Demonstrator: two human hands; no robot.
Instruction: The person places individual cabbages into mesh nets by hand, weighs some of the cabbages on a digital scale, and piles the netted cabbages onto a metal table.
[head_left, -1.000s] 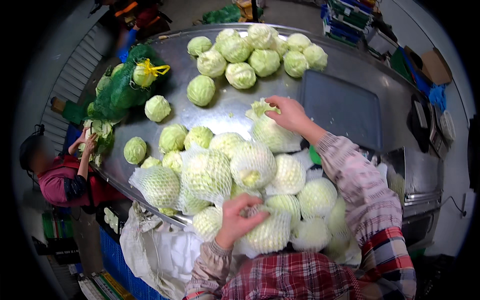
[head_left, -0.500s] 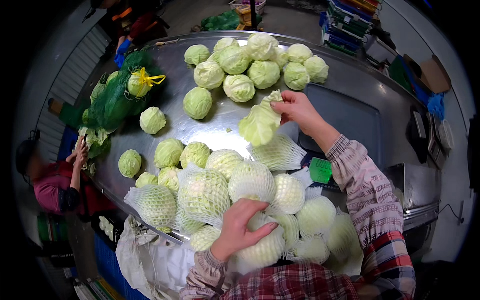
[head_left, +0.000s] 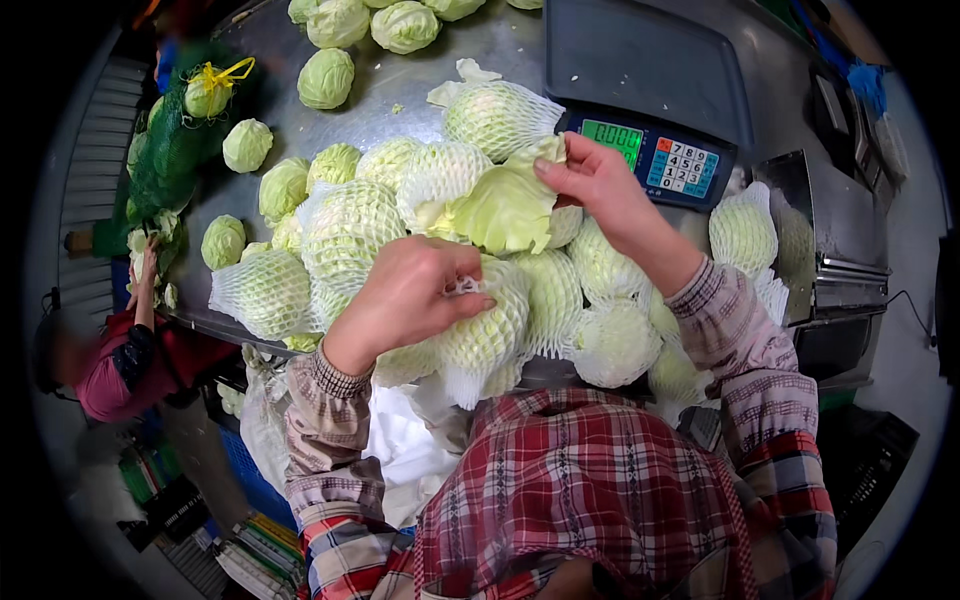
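The netted cabbage (head_left: pixel 490 330) before us is round and pale green, sleeved in white mesh that tapers to a loose end toward our plaid apron (head_left: pixel 590 460). Slightly right of it and farther off, the cabbage leaf (head_left: pixel 505 210) is broad, yellow-green and wavy at its edge.

At the far left we see a co-worker (head_left: pixel 120 365) in a dark red top beside the table, near a green net bag (head_left: pixel 180 160) with a yellow tie (head_left: pixel 220 75). The metal table (head_left: pixel 270 75) is grey and shiny, bearing bare cabbages toward the left and netted ones around our hands. Farther right stands a scale (head_left: pixel 683 168) with a lit green display and a grey platform, then a steel cabinet (head_left: pixel 845 235).

Our left hand (head_left: pixel 405 295) curls over the upper left of the netted cabbage, thumb and fingers pinching its mesh. Our right hand (head_left: pixel 605 195) grips the leaf's right edge between thumb and fingers; the leaf hangs to their left, above the heap of netted cabbages.
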